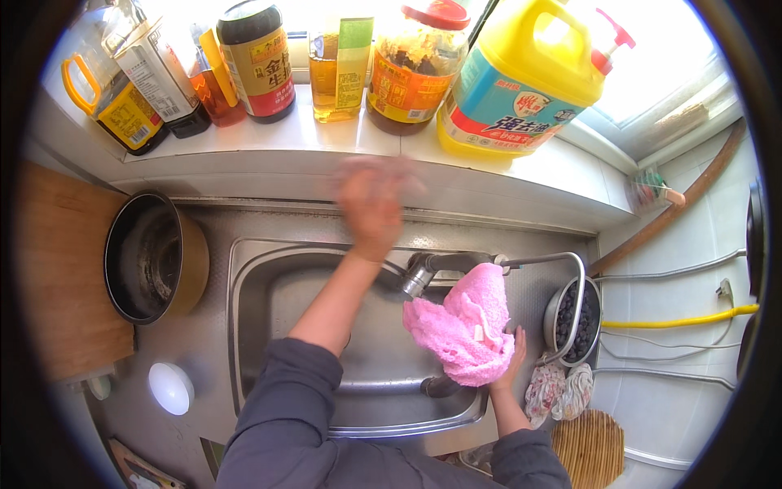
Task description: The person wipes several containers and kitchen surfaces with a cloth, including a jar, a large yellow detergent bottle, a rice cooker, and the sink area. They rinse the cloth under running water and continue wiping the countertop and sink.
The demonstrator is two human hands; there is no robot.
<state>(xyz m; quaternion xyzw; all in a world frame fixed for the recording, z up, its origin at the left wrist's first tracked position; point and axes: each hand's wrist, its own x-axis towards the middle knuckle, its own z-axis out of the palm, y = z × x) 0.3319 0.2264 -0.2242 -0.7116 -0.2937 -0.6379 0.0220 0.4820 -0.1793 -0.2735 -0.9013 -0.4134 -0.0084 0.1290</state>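
Note:
My left hand (pixel 372 202) is blurred, raised over the back of the sink in front of the tiled sill; whether it holds anything is unclear. A pink fluffy cloth (pixel 470 330) is bunched over the right part of the steel sink (pixel 293 312), beside the grey faucet (pixel 418 275). My right hand (pixel 513 357) is at the sink's right edge, partly hidden by the cloth, with some fingers showing past it. I cannot tell if it grips the cloth.
On the sill stand a yellow detergent jug (pixel 519 79), a red-lidded jar (pixel 415 67) and several bottles. A dark pot (pixel 156 257) and white bowl (pixel 171 388) are left. Right are a bowl of dark round items (pixel 577 324), patterned rags (pixel 545 391) and a slatted round mat (pixel 588 449).

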